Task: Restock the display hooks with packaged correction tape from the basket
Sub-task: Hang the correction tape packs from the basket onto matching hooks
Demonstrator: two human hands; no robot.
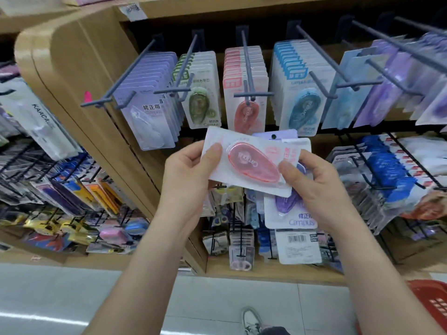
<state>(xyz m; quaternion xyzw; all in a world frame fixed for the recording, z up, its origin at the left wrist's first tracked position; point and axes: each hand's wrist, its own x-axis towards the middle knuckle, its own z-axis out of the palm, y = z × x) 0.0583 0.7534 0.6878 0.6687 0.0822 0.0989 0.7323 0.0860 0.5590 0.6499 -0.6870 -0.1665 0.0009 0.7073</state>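
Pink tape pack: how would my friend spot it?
Find the wooden shelf with hooks. In front, the left hand and right hand hold a sideways pack on top of another. Its tape is pink; the pack behind is purple.

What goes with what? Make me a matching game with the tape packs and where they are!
Things:
1. pink pack
2. green packs
3. purple pack
4. red basket

Places:
A. on the floor
B. partly hidden behind the pink pack
C. gripped by left hand and right hand
D. hanging on a hook

Pairs: 1-C, 2-D, 3-B, 4-A
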